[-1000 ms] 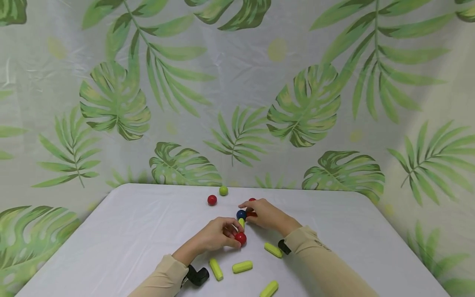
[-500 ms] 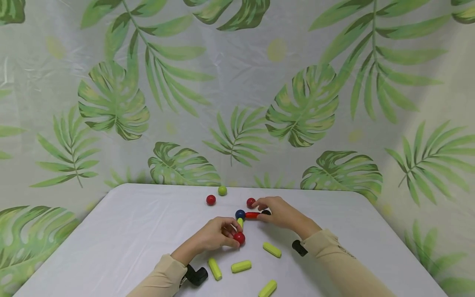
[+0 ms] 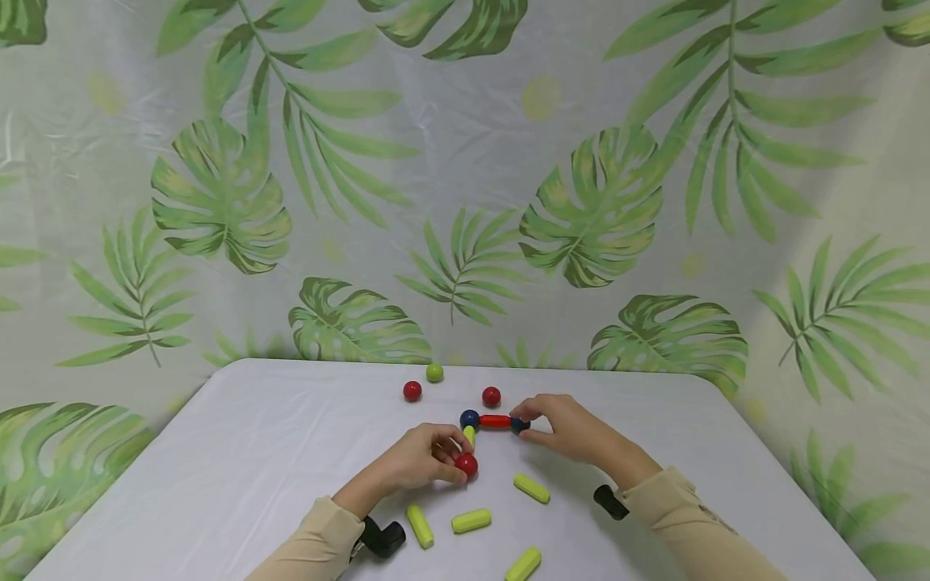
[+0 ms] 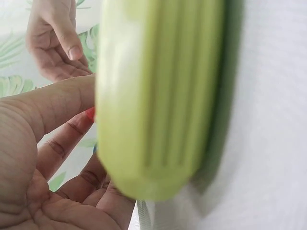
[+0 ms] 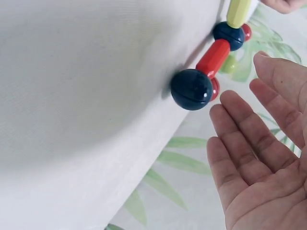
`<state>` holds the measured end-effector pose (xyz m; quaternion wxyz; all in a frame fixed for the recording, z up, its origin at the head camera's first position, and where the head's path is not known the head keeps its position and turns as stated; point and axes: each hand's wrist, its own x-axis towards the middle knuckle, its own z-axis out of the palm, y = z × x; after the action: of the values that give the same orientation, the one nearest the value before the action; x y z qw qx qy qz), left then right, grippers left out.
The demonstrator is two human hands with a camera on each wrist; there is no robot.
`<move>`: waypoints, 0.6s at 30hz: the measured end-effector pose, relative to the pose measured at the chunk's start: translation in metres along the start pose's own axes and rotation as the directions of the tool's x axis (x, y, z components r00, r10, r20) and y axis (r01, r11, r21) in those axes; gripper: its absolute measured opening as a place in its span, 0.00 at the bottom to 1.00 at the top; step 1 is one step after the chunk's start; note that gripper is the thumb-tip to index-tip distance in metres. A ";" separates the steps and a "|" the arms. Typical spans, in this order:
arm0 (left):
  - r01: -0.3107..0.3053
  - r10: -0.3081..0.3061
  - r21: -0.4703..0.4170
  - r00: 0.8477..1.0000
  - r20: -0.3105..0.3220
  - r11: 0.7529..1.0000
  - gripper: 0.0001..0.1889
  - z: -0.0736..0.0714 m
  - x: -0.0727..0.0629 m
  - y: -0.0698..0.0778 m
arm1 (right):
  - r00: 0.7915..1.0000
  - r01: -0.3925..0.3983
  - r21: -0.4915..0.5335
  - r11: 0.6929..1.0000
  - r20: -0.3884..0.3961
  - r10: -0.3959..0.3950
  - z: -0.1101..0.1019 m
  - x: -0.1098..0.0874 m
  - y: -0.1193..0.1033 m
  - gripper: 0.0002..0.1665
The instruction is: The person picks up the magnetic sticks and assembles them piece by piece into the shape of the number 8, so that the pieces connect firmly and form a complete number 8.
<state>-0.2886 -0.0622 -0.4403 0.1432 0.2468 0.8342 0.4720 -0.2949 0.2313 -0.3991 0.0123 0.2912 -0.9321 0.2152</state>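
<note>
On the white table a dark blue ball (image 3: 470,419) joins a red rod (image 3: 496,421) and a yellow-green rod (image 3: 469,436). A second dark blue ball (image 5: 192,89) caps the red rod's right end. My left hand (image 3: 419,460) pinches a red ball (image 3: 467,466) at the near end of the yellow-green rod. In the left wrist view a loose yellow-green rod (image 4: 158,96) up close hides most of that ball. My right hand (image 3: 567,428) is beside the second blue ball, its fingers (image 5: 235,115) extended and apart from it in the right wrist view.
Several loose yellow-green rods, one of them a rod (image 3: 471,520) in the middle, lie nearer the front. Farther back are a red ball (image 3: 412,391), another red ball (image 3: 491,396) and a green ball (image 3: 434,372). A leaf-patterned cloth (image 3: 465,202) hangs behind the table.
My right hand has moved right along the red rod, from near the first blue ball to the second one, uncovering the rod and a red ball behind. My left hand stays in place.
</note>
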 end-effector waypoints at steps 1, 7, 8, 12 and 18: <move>0.001 -0.001 -0.001 1.000 0.000 1.000 0.15 0.000 0.000 0.000 | 1.000 0.003 -0.001 1.000 -0.002 -0.003 0.000 -0.001 0.000 0.18; 0.003 -0.003 -0.002 1.000 0.001 1.000 0.15 -0.001 0.000 -0.001 | 1.000 0.002 -0.005 1.000 -0.013 -0.002 0.003 -0.002 0.003 0.19; 0.003 -0.003 -0.002 1.000 0.001 1.000 0.15 -0.001 0.000 -0.001 | 1.000 -0.001 -0.008 1.000 -0.011 0.001 0.004 -0.002 0.003 0.19; 0.000 0.000 -0.002 1.000 0.002 1.000 0.15 -0.001 0.000 -0.001 | 1.000 -0.013 -0.013 1.000 0.000 0.013 0.005 -0.001 0.005 0.19; -0.003 0.003 -0.008 1.000 0.003 1.000 0.15 0.000 0.001 0.000 | 1.000 -0.028 -0.002 1.000 0.002 0.028 0.006 -0.002 0.004 0.19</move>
<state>-0.2894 -0.0622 -0.4405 0.1446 0.2480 0.8319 0.4750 -0.2953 0.2329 -0.4061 0.0085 0.2783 -0.9363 0.2140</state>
